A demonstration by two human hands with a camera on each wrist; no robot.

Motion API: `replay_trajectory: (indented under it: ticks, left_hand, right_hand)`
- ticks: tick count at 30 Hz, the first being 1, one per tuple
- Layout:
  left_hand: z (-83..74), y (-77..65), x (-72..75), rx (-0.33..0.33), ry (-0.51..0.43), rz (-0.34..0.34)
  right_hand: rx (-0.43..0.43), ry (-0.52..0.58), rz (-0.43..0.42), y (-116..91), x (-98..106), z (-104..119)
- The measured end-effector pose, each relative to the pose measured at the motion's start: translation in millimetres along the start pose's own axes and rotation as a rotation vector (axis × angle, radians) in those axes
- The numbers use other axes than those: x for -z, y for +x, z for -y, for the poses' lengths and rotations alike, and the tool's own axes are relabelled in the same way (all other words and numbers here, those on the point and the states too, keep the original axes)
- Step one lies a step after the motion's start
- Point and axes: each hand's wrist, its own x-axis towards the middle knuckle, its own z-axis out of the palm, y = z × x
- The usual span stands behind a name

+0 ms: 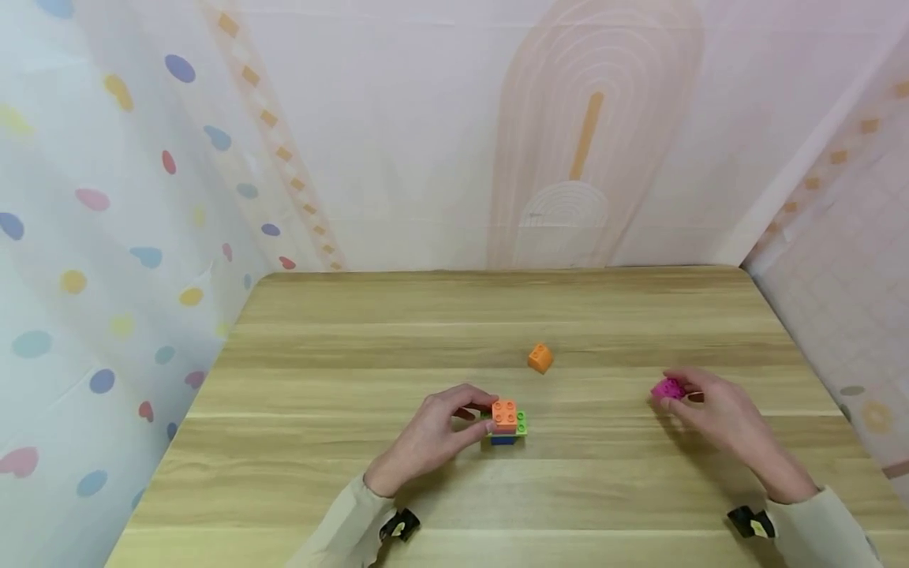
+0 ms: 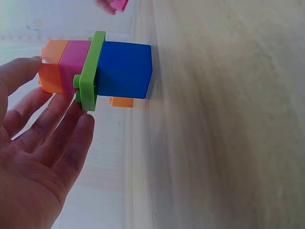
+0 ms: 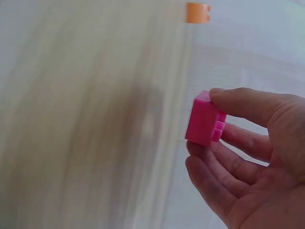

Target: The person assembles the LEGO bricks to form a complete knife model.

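As the left hand (image 1: pixel 442 430) pinches the brick stack (image 1: pixel 504 416) at lower centre, orange over pink over green over blue, look lower right: the right hand (image 1: pixel 723 412) grips a magenta brick (image 1: pixel 665 389) between thumb and fingers! And a loose orange brick (image 1: pixel 540 359) sits on the table (image 1: pixel 604 489), just right of centre.

The bench (image 1: pixel 604 489) has a wood-grain top, its lighter and darker bands running from side to side, with rounded far corners. A stack of bricks (image 1: pixel 504 422) stands on it, the blue brick (image 2: pixel 125 70) lowest, against the surface. Beyond the stack and slightly to its right, apart from it, a loose orange brick (image 1: pixel 540 359) lies studs up.
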Motion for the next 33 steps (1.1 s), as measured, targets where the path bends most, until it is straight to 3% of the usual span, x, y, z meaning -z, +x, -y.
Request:
replay_trajectory:
  ticks: [9, 16, 33]
  left_hand:
    - [-1.1, 4.0, -1.6, 0.012, 0.014, 0.005]
    - [-0.1, 3.0, -0.5, 0.006, 0.017, -0.001]
    - [1.3, 1.0, 0.3, 0.003, 0.014, 0.001]
  right_hand:
    - [0.100, 0.038, -0.157, -2.8, 6.3, 10.4]
    - [0.108, 0.070, -0.181, -0.6, 8.3, 21.0]
    - [0.223, 0.139, -0.243, 0.6, 1.8, 51.3]
